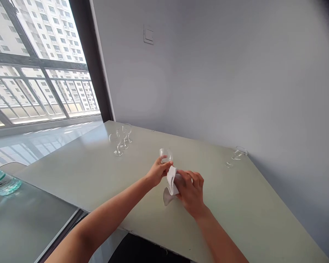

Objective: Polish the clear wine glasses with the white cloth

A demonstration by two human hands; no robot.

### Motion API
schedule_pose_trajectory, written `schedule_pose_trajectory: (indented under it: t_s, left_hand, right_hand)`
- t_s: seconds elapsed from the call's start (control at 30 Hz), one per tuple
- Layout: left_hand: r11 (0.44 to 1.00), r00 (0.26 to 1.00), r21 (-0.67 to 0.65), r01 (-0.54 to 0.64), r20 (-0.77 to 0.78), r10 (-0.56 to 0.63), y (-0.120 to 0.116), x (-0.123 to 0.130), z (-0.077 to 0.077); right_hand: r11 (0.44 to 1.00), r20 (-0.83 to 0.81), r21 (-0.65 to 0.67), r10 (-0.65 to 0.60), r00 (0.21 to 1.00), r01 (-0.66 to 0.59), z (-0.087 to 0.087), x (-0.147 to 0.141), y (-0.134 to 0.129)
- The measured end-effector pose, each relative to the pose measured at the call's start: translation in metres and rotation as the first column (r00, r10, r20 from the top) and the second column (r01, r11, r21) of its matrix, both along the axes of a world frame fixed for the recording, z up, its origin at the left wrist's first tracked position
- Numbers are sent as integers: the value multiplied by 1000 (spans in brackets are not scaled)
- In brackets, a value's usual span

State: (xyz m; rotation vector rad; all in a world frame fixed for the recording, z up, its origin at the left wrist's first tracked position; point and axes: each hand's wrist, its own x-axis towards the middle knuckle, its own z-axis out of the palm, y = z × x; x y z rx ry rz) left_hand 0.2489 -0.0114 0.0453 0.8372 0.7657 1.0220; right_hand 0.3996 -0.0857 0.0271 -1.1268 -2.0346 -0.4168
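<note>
Near the middle of the table, my left hand [159, 171] is closed around a clear stemmed glass [166, 153], its bowl pointing away from me. My right hand [190, 190] grips a white cloth [171, 182] just to the right of it, with the fingers curled and a loose corner hanging below. The cloth is close against the near end of the glass; the stem and foot are mostly hidden by my fingers and the cloth.
Three stemmed glasses [118, 144] stand upright at the far left of the pale table [137, 212]. Another glass [239, 153] lies tilted by the right wall. A greenish clear bottle [5, 182] lies at the left on a lower surface. A black seat [142, 250] is below the front edge.
</note>
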Motion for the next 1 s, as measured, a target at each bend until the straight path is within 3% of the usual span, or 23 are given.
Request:
schedule_pose_trajectory:
  t_s: [0.07,0.13,0.2,0.27,0.33,0.4,0.47,0.53,0.63,0.73,0.8,0.83,1.0]
  left_hand:
    - [999,1000,-31,19,10,-19,-9,3,2]
    - [998,999,-41,45,14,-45,-17,4,5]
    - [997,998,-47,63,27,-62,-24,4,9]
    - [995,995,-63,74,76,-69,-28,2,13]
    - [994,983,-75,78,171,-64,-33,2,18]
    - [996,960,-77,50,278,-27,-38,3,25]
    - [997,936,-66,-31,347,52,-45,6,32]
    - [990,925,-15,-140,356,137,-52,10,36]
    - [950,951,168,-261,215,223,-59,13,32]
    - [857,921,385,-342,-42,387,-60,15,16]
    - [803,858,472,-364,-165,486,-58,15,5]
    - [788,834,495,-365,-202,513,-56,15,1]
    - [805,842,499,-321,-238,484,-45,11,2]
  right_hand:
    - [998,45,63,26,999,-28,-1,-5,-3]
    - [993,-14,21,119,993,-119,0,-8,-5]
    - [967,-182,-108,211,961,-232,4,-9,-8]
    - [897,-433,-264,217,875,-354,12,-10,-11]
    - [806,-691,-365,100,715,-466,20,-11,-12]
    - [728,-880,-387,-108,462,-566,25,-16,-11]
    - [672,-935,-347,-305,182,-654,27,-23,-9]
    - [620,-909,-274,-417,-12,-735,28,-33,-7]
    - [553,-886,-157,-445,-130,-818,31,-48,-9]
    - [596,-862,-90,-448,-238,-798,33,-57,-14]
    - [641,-848,-107,-458,-267,-760,30,-59,-13]
    - [649,-856,-148,-461,-231,-746,27,-59,-10]
    - [600,-897,-381,-424,124,-703,-4,-55,15]
